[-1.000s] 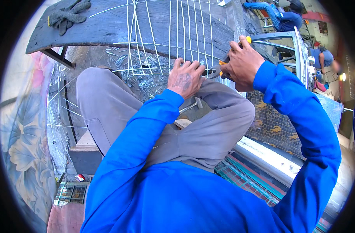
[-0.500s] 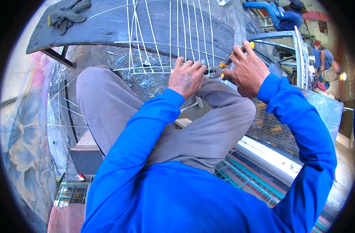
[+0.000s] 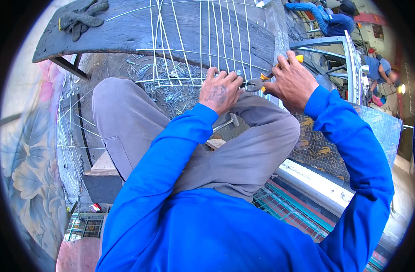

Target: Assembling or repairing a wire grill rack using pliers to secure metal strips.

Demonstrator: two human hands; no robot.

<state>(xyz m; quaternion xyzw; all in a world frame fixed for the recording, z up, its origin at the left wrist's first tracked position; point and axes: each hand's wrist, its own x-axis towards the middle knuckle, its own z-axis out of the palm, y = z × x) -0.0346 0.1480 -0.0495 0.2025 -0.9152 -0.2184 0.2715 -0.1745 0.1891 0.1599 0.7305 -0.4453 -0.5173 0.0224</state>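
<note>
A loose grid of thin pale wires lies across a dark, weathered wooden plank in front of me. My left hand is closed at the grid's near edge, its fingers curled over the wire; the exact grip under them is hidden. Just right of it, my right hand is wrapped around pliers with orange-and-black handles. The pliers' jaws point left, close to my left fingertips and the grid's near right corner. Whether the jaws bite on a wire is too small to tell.
Many cut wire bits litter the ground below the plank. A hammer lies between my legs. Dark gloves rest on the plank's far left. A metal frame stands at right, with people working beyond.
My right hand and the pliers have shifted slightly right, and the upper handle's end sits a little lower. My left hand stays at the grid's near edge.
</note>
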